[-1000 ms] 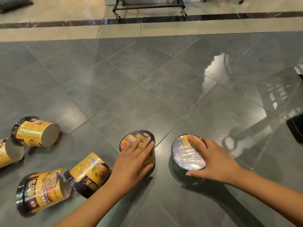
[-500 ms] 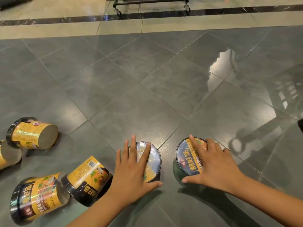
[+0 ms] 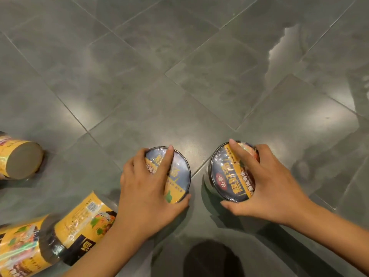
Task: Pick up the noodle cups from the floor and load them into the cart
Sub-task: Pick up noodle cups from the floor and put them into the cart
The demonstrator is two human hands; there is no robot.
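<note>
- hands first: left hand [image 3: 147, 188] is curled over the lid of the left cup [image 3: 179, 176], fingers draped across the top and thumb hooked at the near rim
- right hand [image 3: 267, 186] clamps the right cup [image 3: 229, 176] the same way, thumb low on the near side
- both cups stand upright on the grey tiled floor [image 3: 179, 76], just beside each other but apart
- three more lie on their sides to the left: the wrist cup [image 3: 83, 222] close by the left forearm, the corner cup [image 3: 18, 250], the edge cup [image 3: 20, 158]
- cart is out of view
- this looks like a two-handed lift about to start; the plastic film looks slippery, so squeeze each rim from opposite sides rather than pressing the lid, and raise straight up
- keep the left forearm off the wrist cup, which could roll
</note>
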